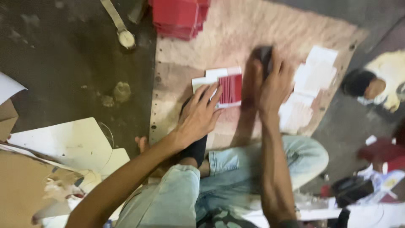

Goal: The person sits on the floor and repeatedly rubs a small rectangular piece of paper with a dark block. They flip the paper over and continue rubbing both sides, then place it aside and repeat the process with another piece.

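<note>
Just left hand (197,116) on red-and-white card (223,88)

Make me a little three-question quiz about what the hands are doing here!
1. True or false: the left hand lies flat on the red and white card.
2. What does the right hand grip? A) a dark object B) a spoon C) a ball
3. Fill in: the stack of red cards sits at the far edge of the ____ board.

Key: 1 true. 2 A, a dark object, too blurred to name. 3 pinkish.
</note>
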{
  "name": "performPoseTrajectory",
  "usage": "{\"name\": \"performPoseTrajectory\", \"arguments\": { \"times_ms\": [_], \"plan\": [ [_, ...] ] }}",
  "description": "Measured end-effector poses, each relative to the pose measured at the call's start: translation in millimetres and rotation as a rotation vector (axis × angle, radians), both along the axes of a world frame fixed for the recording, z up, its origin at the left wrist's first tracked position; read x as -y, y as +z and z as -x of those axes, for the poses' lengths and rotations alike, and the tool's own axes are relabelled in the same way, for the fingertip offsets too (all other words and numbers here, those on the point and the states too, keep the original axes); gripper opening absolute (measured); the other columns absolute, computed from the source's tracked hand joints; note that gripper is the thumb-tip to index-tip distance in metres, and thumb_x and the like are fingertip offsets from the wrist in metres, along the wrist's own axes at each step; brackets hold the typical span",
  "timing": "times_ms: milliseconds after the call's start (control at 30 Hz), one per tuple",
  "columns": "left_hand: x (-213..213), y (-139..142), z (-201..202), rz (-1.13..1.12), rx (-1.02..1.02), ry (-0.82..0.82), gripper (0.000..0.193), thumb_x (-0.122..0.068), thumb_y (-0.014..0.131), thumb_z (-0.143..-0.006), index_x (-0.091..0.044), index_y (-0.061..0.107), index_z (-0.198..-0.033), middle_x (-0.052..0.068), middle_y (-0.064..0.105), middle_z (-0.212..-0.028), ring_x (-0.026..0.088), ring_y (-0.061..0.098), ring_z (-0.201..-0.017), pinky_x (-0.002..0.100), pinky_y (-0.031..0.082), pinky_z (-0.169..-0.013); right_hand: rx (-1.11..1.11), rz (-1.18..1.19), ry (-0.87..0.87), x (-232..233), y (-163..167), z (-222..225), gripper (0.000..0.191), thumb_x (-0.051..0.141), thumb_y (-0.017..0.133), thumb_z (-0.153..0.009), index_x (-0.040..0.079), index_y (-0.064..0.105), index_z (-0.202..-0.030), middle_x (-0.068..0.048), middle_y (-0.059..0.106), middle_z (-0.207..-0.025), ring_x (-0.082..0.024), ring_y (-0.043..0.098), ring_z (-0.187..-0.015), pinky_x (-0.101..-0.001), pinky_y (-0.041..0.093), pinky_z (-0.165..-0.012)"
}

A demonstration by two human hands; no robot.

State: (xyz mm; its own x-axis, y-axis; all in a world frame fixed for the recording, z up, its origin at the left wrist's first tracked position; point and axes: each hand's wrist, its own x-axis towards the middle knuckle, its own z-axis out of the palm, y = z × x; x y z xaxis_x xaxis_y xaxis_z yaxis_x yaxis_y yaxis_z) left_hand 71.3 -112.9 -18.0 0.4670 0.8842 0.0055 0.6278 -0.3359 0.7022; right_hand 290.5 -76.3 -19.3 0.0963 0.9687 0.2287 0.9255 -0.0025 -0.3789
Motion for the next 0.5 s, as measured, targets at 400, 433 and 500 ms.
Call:
{"name": "performPoseTrajectory", "arguments": {
  "times_ms": [400,433,500],
  "plan": [
    [-64.9,36.6,-39.7,0.531,0.513,0.071,0.077,-0.028,0.076,-0.086,-0.005,0.037,-0.149,0.020,0.053,-0.143,0.037,0.066,-0.118,0.043,0.056,-0.099,-0.629,0.326,-0.115,38.1,20.9,5.3,0.037,0.007,0.063,-0.095,-0.001,0.068,-0.131,-0.018,0.071,-0.119,-0.026,0.071,-0.098,-0.0334,0.056,-0.081],
    [-67.6,46.4,-26.4,0.202,0.344,-0.021,0.071,-0.026,0.078,-0.086,-0.006,0.045,-0.145,0.020,0.056,-0.142,0.042,0.064,-0.122,0.045,0.053,-0.103,-0.667,0.377,-0.159,40.3,22.8,5.6,0.037,0.007,0.063,-0.096,-0.001,0.068,-0.132,-0.016,0.072,-0.118,-0.023,0.071,-0.095,-0.0328,0.055,-0.078],
    [-72.0,60.6,-9.0,-0.076,0.024,-0.256,0.055,-0.022,0.081,-0.084,-0.009,0.058,-0.133,0.016,0.062,-0.130,0.041,0.065,-0.119,0.047,0.052,-0.103,-0.969,0.607,-0.089,44.4,26.4,6.4,0.032,0.004,0.073,-0.093,-0.002,0.072,-0.125,-0.015,0.072,-0.110,-0.020,0.067,-0.092,-0.0322,0.054,-0.078]
  ]
}}
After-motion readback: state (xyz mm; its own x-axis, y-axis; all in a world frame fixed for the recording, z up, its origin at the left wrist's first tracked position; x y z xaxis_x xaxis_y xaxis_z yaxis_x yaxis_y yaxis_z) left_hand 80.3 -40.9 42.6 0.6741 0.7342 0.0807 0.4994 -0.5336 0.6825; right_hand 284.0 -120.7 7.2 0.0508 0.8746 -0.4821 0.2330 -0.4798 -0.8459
